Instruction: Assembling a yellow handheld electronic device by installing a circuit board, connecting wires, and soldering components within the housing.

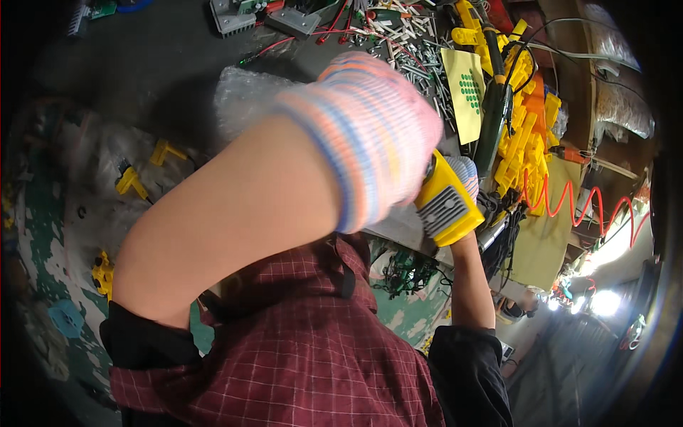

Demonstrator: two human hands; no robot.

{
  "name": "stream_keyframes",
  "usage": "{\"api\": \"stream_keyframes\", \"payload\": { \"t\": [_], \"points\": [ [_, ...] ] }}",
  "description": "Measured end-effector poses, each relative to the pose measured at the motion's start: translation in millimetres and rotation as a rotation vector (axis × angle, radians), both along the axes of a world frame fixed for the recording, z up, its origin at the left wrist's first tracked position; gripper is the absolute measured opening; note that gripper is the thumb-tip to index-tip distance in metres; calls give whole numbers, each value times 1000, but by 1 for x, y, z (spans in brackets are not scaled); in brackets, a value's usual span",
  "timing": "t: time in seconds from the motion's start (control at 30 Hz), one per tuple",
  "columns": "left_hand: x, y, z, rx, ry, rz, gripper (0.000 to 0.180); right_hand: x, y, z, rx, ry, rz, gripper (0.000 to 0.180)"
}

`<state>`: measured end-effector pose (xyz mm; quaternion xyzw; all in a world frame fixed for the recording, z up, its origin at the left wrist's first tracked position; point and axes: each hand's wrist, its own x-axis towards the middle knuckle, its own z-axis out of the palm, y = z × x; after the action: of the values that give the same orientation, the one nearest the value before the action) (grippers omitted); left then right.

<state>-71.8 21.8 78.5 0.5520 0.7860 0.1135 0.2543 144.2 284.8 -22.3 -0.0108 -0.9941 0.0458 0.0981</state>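
Here, seen from the head camera, the left hand (370, 135), in a striped knitted work glove of pink, blue and white, is raised close to the lens and fills the centre; its fingers are blurred and turned away, so whether they are apart or together cannot be told. At about 3 o'clock from it, the right hand (466, 176), in a like glove, has its fingers clamped on a yellow plastic power tool with a grey ribbed vent panel (445, 206), which sits just past the near edge of the dark grey bench (156, 64). At 1 o'clock lies a heap of yellow plastic moulded parts (523, 128), with a pale yellow card bearing green dots (466, 92) beside it and a scatter of steel screws (420, 64) touching the card's left edge. A red coiled air hose (569, 203) runs off at 3 o'clock. Two small yellow plastic pieces (146, 167) rest at 9 o'clock.
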Motion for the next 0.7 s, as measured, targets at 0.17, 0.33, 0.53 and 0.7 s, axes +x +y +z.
{"api": "stream_keyframes", "payload": {
  "t": [0.17, 0.33, 0.53, 0.7],
  "points": [
    [16, -2, -46, 319, 264, 22, 46, -3, -32, 45, -252, 51, -79, 41],
    [36, -24, -76, 552, 291, 144, 69, -29, -43, 104, -847, -25, -348, 28],
    [33, -25, -68, 511, 271, 117, 68, -130, -58, 98, -631, -36, -72, 22],
    [36, -23, -66, 544, 311, 113, 71, -186, -65, 77, -473, -22, 56, 25]
  ]
}}
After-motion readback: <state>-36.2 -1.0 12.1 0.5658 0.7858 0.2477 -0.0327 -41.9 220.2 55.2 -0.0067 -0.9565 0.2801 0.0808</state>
